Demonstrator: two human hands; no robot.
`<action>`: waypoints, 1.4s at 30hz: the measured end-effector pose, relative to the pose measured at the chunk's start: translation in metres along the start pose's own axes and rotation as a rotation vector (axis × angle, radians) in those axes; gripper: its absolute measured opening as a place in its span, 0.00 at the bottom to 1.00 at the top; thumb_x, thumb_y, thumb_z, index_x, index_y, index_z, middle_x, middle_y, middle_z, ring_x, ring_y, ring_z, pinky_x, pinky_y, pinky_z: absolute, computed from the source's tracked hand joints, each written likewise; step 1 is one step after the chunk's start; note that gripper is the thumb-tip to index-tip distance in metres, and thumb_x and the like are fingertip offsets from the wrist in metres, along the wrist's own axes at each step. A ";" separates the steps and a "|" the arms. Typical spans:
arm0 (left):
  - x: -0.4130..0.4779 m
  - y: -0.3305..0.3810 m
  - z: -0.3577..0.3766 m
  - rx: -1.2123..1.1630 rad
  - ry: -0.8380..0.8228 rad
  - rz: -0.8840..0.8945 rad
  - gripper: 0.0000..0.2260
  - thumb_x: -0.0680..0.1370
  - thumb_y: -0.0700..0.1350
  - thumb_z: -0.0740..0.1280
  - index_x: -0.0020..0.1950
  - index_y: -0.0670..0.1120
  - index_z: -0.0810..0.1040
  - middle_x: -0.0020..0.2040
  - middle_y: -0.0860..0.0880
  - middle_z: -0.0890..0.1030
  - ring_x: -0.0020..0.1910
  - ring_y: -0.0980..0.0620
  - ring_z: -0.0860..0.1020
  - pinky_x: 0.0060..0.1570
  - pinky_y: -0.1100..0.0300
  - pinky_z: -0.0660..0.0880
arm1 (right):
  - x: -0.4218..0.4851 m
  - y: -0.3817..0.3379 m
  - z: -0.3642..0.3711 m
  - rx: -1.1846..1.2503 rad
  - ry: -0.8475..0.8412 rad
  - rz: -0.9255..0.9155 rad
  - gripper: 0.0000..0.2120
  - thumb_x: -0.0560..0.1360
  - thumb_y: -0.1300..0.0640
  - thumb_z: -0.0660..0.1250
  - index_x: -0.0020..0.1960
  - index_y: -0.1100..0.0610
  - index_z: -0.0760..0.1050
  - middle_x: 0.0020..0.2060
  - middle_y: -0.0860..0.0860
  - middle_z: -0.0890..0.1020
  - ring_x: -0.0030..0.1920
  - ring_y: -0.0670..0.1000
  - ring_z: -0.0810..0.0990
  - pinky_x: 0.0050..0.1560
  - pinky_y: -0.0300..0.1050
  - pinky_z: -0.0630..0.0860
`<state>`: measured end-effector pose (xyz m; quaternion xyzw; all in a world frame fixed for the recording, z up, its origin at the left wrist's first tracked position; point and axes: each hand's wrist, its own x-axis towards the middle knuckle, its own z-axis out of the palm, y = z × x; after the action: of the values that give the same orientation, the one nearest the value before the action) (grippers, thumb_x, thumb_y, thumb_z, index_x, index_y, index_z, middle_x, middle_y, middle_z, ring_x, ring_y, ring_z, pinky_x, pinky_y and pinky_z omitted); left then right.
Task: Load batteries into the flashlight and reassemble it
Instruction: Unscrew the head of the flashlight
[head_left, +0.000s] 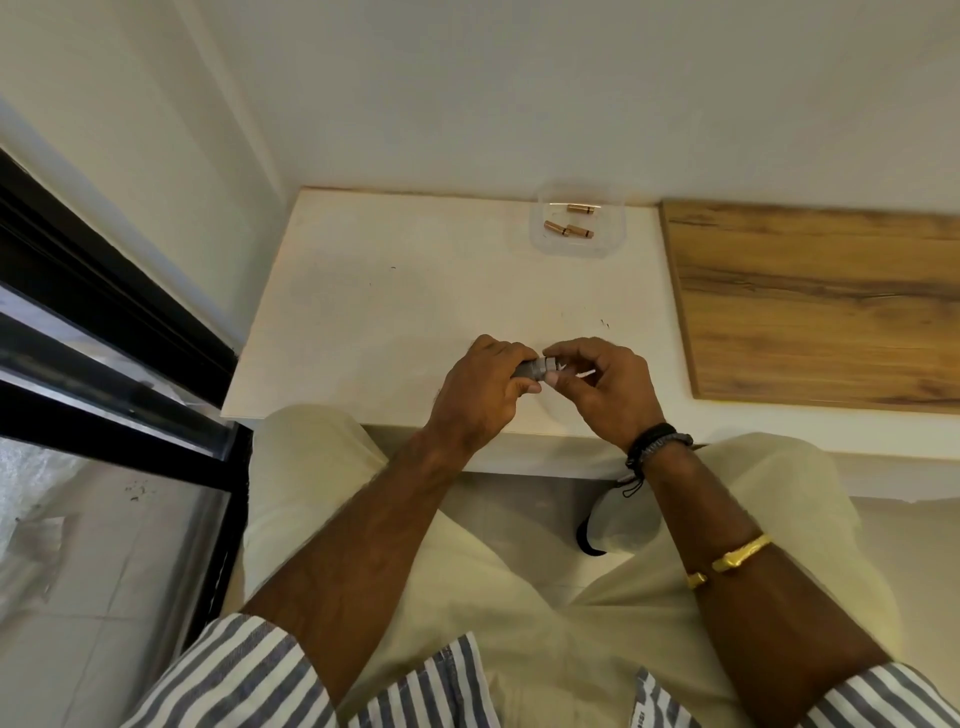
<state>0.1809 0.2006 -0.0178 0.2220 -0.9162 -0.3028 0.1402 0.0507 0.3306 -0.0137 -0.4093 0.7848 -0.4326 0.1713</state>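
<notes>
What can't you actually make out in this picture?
1. The flashlight, head view: the left hand grips its body and the right hand pinches its end, hiding most of it. Whether it is loaded cannot be told.
2. The batteries in the clear container, head view: too small to read any markings.

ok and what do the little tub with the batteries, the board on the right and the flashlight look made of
Tub: probably clear plastic; the tabletop shows through its walls.
Board: wood or wood-look laminate, matte, with brown grain streaks.
Flashlight: dull grey, ridged near its end; mostly hidden, so metal or plastic stays open.
</notes>
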 end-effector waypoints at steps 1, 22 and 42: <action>0.000 0.000 0.000 0.002 -0.006 -0.008 0.13 0.79 0.47 0.69 0.62 0.44 0.79 0.55 0.46 0.83 0.54 0.49 0.74 0.51 0.62 0.68 | 0.000 -0.001 -0.001 0.000 -0.005 -0.016 0.11 0.75 0.60 0.75 0.54 0.48 0.83 0.46 0.39 0.82 0.47 0.38 0.81 0.47 0.30 0.77; -0.001 0.003 -0.004 0.005 -0.007 0.006 0.14 0.78 0.47 0.70 0.62 0.44 0.79 0.54 0.47 0.83 0.54 0.49 0.74 0.50 0.61 0.68 | -0.002 -0.004 -0.004 0.036 -0.014 -0.025 0.17 0.72 0.65 0.76 0.55 0.46 0.82 0.50 0.41 0.84 0.51 0.42 0.82 0.51 0.42 0.83; -0.002 0.000 -0.002 -0.001 0.011 0.027 0.13 0.77 0.47 0.70 0.60 0.45 0.79 0.52 0.47 0.83 0.53 0.50 0.74 0.49 0.57 0.72 | -0.003 -0.011 -0.006 0.100 -0.027 0.070 0.19 0.73 0.53 0.77 0.61 0.45 0.79 0.53 0.43 0.83 0.49 0.42 0.83 0.48 0.39 0.83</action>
<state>0.1828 0.2006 -0.0166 0.2111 -0.9182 -0.3001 0.1495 0.0539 0.3330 -0.0018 -0.3782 0.7738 -0.4594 0.2170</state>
